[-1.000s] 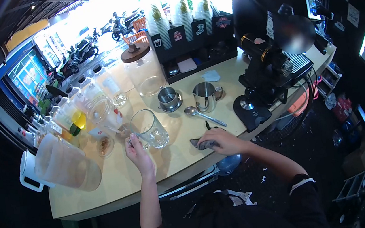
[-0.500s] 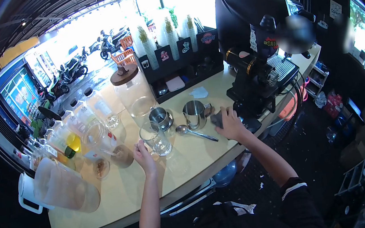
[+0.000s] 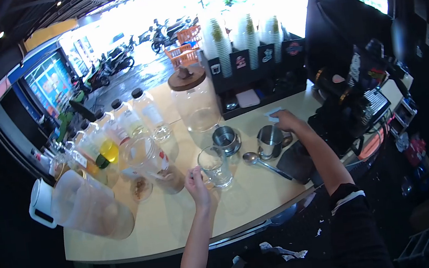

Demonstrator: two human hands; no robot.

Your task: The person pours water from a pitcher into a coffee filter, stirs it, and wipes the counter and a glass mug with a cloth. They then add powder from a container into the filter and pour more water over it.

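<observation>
My left hand (image 3: 197,186) is closed around the handle of a clear glass mug (image 3: 216,168), which stands upright on the counter. My right hand (image 3: 288,120) reaches past a steel pitcher (image 3: 269,142), its fingers closed at a crumpled white tissue (image 3: 274,115) that lies behind the pitcher. Behind the mug sits a small steel cup (image 3: 225,139). A metal spoon (image 3: 265,165) lies between mug and pitcher, its handle end close to a dark cloth (image 3: 298,162) below my right forearm.
To the left stand a plastic pitcher (image 3: 90,206), a clear container with brown powder (image 3: 154,164), and several bottles (image 3: 151,114). A wood-lidded jar (image 3: 195,104) and a black cup holder (image 3: 257,87) are at the back. A black coffee machine (image 3: 351,81) stands right.
My right hand has left the dark cloth and moved away from me to the white tissue. My left hand stays on the mug's handle. The view has turned, shifting things rightward.
</observation>
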